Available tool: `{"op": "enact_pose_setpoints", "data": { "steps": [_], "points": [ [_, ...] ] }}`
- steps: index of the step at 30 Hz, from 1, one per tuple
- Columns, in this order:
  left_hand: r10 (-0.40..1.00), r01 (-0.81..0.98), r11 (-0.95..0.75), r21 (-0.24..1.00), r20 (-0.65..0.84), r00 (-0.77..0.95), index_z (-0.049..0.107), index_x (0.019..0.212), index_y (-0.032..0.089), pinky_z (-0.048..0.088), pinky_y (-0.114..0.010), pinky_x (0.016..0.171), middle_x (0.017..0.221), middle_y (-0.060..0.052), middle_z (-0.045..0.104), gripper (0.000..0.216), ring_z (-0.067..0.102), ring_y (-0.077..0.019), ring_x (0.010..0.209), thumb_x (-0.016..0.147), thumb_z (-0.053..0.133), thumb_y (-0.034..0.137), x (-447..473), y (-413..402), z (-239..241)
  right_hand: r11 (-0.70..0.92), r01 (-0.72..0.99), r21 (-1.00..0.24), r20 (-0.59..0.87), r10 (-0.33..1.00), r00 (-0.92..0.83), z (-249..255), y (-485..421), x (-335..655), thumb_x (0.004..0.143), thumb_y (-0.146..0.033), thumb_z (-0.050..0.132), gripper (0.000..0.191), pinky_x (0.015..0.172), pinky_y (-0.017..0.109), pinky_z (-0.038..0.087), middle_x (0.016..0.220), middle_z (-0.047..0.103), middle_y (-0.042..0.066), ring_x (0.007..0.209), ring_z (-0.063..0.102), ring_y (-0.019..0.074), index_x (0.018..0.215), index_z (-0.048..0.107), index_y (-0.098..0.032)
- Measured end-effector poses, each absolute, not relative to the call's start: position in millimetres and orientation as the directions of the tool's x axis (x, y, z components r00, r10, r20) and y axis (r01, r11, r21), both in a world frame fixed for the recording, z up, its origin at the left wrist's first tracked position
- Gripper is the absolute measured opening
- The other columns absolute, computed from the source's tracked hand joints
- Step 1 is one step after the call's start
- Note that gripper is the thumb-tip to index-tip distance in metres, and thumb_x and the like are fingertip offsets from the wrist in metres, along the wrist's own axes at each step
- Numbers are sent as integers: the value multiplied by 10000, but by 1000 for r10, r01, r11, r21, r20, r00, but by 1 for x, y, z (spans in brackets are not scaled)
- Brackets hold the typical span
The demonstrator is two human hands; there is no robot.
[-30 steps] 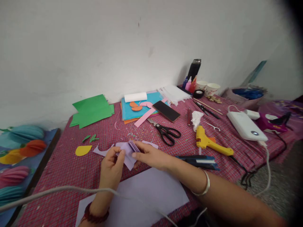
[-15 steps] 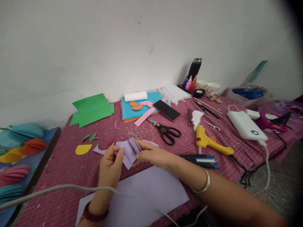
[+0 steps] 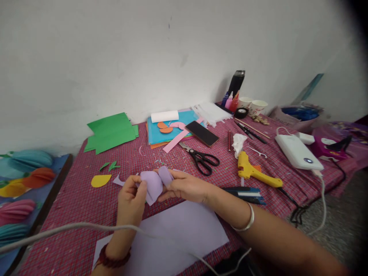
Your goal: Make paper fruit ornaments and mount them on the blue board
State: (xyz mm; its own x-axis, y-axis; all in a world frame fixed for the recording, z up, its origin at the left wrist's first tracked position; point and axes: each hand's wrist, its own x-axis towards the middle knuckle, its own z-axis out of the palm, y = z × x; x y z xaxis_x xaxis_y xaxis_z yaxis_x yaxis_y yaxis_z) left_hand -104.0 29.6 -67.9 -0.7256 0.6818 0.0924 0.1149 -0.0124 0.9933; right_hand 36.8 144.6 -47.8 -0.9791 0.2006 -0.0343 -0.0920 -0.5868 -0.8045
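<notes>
Between my two hands is a piece of folded lilac paper [image 3: 152, 186], held above the table. My left hand [image 3: 132, 199] pinches its left side between thumb and fingers. The fingers of my right hand [image 3: 184, 188] close on a narrower folded part at its right. Below them lies a large lilac sheet [image 3: 184, 230] on the checked cloth. Beside my left hand are a lilac scrap [image 3: 118, 180], a yellow paper cutout [image 3: 101, 180] and small green leaf cutouts [image 3: 113, 165]. Black-handled scissors [image 3: 202, 159] lie beyond my right hand.
A yellow glue gun [image 3: 255, 172], a stapler-like blue-black tool [image 3: 245, 194] and a white power bank [image 3: 300, 151] lie to the right. A phone [image 3: 202, 133] and green sheets [image 3: 112, 132] sit farther back. A pale cable [image 3: 86, 227] crosses in front of my left forearm.
The lilac paper has turned and opened between my hands: a broad rounded face now shows at left, with a narrow folded part apart at right. My left hand shifted slightly left.
</notes>
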Motion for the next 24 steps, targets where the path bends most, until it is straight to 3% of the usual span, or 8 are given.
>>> {"op": "enact_pose_setpoints", "data": {
  "steps": [4, 6, 7, 10, 15, 19, 24],
  "points": [
    [631, 142, -53, 989, 143, -763, 533, 973, 215, 414, -185, 472, 654, 67, 554, 322, 496, -90, 504, 695, 688, 268, -99, 32, -62, -485, -54, -873, -87, 264, -961, -46, 143, 35, 773, -123, 515, 497, 712, 269, 520, 994, 629, 45, 768, 581, 116, 1267, 532, -173],
    [638, 248, -45, 968, 219, -738, 556, 1114, 225, 439, -203, 509, 728, 45, 601, 408, 537, -104, 552, 720, 657, 251, -97, 30, -57, -377, -13, -926, -115, 317, -942, -46, 144, 35, 789, -91, 467, 516, 626, 231, 472, 959, 621, 33, 722, 557, 103, 1294, 529, -179],
    [661, 330, -32, 943, 268, -701, 598, 1099, 220, 441, -210, 525, 749, 30, 615, 367, 550, -111, 580, 735, 633, 245, -97, 29, -54, -303, 2, -953, -112, 347, -931, -47, 145, 34, 795, -76, 447, 522, 608, 223, 451, 947, 614, 28, 714, 547, 99, 1300, 529, -181],
    [754, 548, -27, 836, 377, -538, 693, 791, 194, 421, -221, 541, 708, 6, 609, 136, 546, -117, 601, 757, 564, 221, -95, 25, -49, 7, 20, -1000, -15, 419, -908, -51, 146, 33, 789, -41, 445, 548, 707, 260, 468, 961, 613, 24, 786, 556, 113, 1314, 522, -177],
    [825, 589, -31, 808, 353, -441, 690, 706, 195, 402, -232, 537, 650, 7, 613, 174, 525, -116, 557, 794, 562, 273, -86, 25, -42, 481, 59, -875, 187, 448, -874, -59, 144, 36, 767, -39, 507, 613, 975, 403, 447, 1244, 599, 118, 1095, 568, 211, 1368, 477, -159],
    [862, 570, 10, 822, 281, -421, 657, 619, 190, 402, -238, 536, 601, -5, 610, 207, 540, -136, 563, 753, 616, 343, -79, 29, -41, 589, 101, -802, 179, 397, -900, -56, 139, 40, 799, -100, 526, 635, 1042, 437, 420, 1383, 513, 144, 1252, 507, 252, 1420, 422, -179],
    [870, 511, 33, 859, 227, -438, 599, 576, 189, 387, -235, 544, 579, 7, 559, 230, 486, -129, 559, 738, 609, 352, -75, 32, -43, 644, 163, -747, 136, 389, -911, -52, 134, 43, 812, -139, 533, 639, 1002, 440, 444, 1335, 529, 161, 1210, 533, 267, 1439, 410, -171]
  ]
}}
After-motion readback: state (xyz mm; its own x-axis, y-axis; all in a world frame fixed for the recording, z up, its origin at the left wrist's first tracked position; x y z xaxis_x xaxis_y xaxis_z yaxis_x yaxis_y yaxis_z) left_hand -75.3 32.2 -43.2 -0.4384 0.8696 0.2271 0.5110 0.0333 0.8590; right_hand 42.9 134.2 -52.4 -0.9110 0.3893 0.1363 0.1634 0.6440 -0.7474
